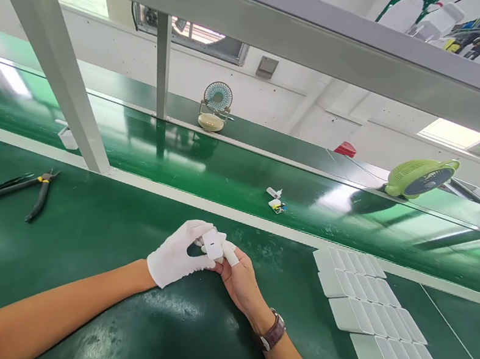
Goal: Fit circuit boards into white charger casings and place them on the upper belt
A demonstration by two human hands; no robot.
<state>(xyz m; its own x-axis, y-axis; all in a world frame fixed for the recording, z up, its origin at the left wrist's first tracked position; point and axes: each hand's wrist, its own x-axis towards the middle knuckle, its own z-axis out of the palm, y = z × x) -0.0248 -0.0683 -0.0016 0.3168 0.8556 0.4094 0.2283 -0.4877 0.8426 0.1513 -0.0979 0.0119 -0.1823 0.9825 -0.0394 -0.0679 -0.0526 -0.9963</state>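
Head, 2 hands (177, 255) (244, 284) holding apparently 1 casing (212, 244), 2 fans (217, 99) (403, 174)

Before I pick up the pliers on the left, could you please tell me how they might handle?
The pliers would probably feel stiff and heavy for their size, given the metal-looking head. Their splayed handles may swing at the pivot. Lying flat, they seem unlikely to roll.

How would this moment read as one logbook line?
left hand: gloved, holding white piece | right hand: fingers on same piece | pliers: on bench, left | white casings: in rows, right
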